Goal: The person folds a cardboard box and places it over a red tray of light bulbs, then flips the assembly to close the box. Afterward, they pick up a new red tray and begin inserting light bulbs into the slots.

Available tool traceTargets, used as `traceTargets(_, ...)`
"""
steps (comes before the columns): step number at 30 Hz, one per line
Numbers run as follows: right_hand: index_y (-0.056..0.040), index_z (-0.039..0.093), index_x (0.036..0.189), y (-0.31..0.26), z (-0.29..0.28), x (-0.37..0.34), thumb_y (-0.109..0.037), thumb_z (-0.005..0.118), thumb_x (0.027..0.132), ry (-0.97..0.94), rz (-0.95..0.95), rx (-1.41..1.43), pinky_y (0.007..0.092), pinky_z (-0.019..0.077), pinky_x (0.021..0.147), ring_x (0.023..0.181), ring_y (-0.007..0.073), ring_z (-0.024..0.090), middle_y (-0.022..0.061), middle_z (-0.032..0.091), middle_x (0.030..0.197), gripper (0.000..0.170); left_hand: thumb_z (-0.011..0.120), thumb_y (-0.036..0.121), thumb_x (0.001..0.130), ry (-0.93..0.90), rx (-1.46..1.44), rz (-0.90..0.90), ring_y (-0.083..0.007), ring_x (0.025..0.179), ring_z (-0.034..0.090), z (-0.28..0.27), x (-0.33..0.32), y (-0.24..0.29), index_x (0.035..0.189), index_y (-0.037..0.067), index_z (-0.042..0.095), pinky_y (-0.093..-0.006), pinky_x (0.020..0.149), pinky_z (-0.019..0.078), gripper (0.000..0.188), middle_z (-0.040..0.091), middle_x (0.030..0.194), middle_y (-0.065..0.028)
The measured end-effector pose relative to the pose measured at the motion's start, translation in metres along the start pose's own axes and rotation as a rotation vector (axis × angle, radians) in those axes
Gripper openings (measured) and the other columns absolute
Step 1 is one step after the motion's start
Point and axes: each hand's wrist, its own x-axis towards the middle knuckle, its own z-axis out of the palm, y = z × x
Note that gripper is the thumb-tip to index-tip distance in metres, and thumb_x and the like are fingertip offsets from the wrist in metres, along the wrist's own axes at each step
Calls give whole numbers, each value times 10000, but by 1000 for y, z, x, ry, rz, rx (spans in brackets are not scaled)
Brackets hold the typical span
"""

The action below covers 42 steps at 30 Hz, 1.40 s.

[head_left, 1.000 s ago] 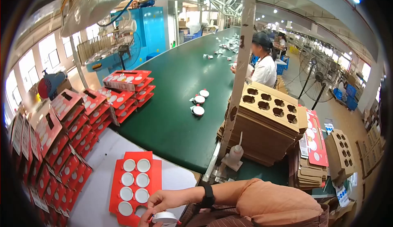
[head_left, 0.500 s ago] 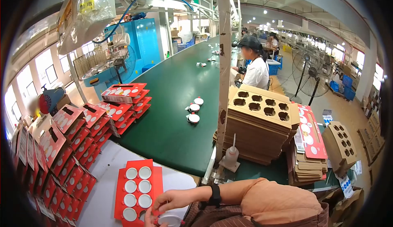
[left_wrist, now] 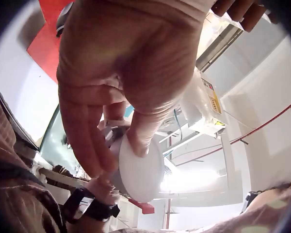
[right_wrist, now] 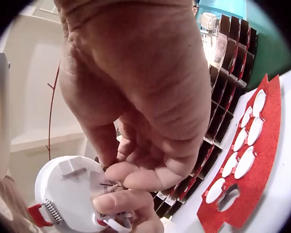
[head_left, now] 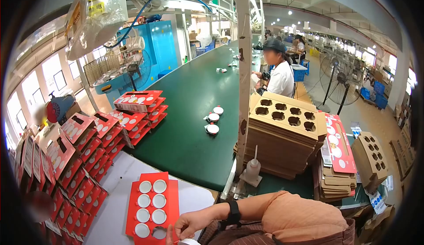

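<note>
A round white downlight (right_wrist: 70, 194) with a spring clip and red tips is between my hands. My left hand (left_wrist: 126, 63) grips it, thumb on its smooth white face (left_wrist: 141, 170) and fingers behind. With curled fingers, my right hand (right_wrist: 140, 97) pinches at the printed label side of its back, beside the left fingertips. In the head view, the right hand (head_left: 192, 225) is low, by the corner of a red card insert (head_left: 173, 187). Several white downlights (head_left: 159, 186) sit in the insert in two columns; one cutout (head_left: 159, 233) at its near end is unfilled.
Stacked red printed boxes (head_left: 88, 165) stand at left. Across the green conveyor belt (head_left: 185, 125) lie three loose downlights (head_left: 212, 129). At right are a metal post (head_left: 244, 90), brown cardboard inserts (head_left: 282, 125) and a white squeeze bottle (head_left: 252, 167). A seated person (head_left: 279, 75) works beyond.
The hands and the held downlight have dropped toward the bottom edge of the head view, so less of the downlight shows. The head camera has shifted; the filled insert remains on the table.
</note>
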Motion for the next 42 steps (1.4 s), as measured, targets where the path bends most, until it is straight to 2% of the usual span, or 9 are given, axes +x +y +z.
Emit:
traceTargets(10,-22,601,785,20,6,2,-142,602,884,153,-89,92,207,381,514,602,48,492,-19,593,724,155,658,33,789,2,-58,1,-201,999,567,-12,-3,-10,1484,101,141,-339,847,491,869,561,1147,-79)
traceTargets(13,-40,632,832,28,5,4,-198,608,900,206,-33,130,205,401,542,642,40,505,-37,595,734,173,722,130,798,-197,429,160,-210,1039,555,-61,23,-45,1488,182,171,-383,883,481,884,568,1143,-71)
traceTargets(15,-50,669,916,29,1,1,-244,586,924,266,-97,35,222,449,612,708,46,527,-45,595,756,211,694,-4,732,76,380,96,-247,1056,575,-54,11,-41,1352,7,348,-384,898,481,710,560,1175,-150)
traceTargets(20,-17,573,1131,-6,3,-20,-282,604,905,345,63,-311,319,485,794,901,173,595,102,626,952,350,612,13,852,241,258,-55,-118,779,612,3,9,14,1252,38,454,-253,649,524,431,592,1020,-68)
traceTargets(29,24,573,1102,9,14,3,-141,635,864,319,31,-709,305,488,604,658,183,606,123,629,803,296,639,110,865,356,-61,-157,-165,815,626,-5,-3,-14,1238,56,452,-274,617,556,421,548,1084,-93)
traceTargets(31,43,567,1101,3,6,14,-142,608,893,418,296,-421,282,478,570,610,132,581,100,620,758,281,651,141,862,394,-12,-169,-177,839,626,-20,-13,-25,1236,58,456,-291,630,555,431,548,1091,-102)
traceTargets(34,40,562,1066,10,-15,36,-141,607,894,486,195,-463,282,467,548,587,137,579,93,610,714,254,656,197,862,864,436,-10,-193,933,610,-58,-26,-56,1243,34,448,-345,732,542,464,548,1121,-120)
traceTargets(37,26,565,1027,24,-28,63,-171,634,866,478,207,-610,311,471,561,606,197,603,124,618,710,263,591,158,899,1123,-110,-141,-176,1009,583,-75,-23,-55,1260,22,435,-334,805,507,417,559,1109,-93)
traceTargets(42,12,576,1019,42,-28,97,-222,641,836,447,203,-890,379,491,606,662,311,628,160,631,714,304,576,162,893,662,-630,-51,-213,1023,582,-84,-3,-50,1211,70,479,-370,848,495,345,544,1198,-82)
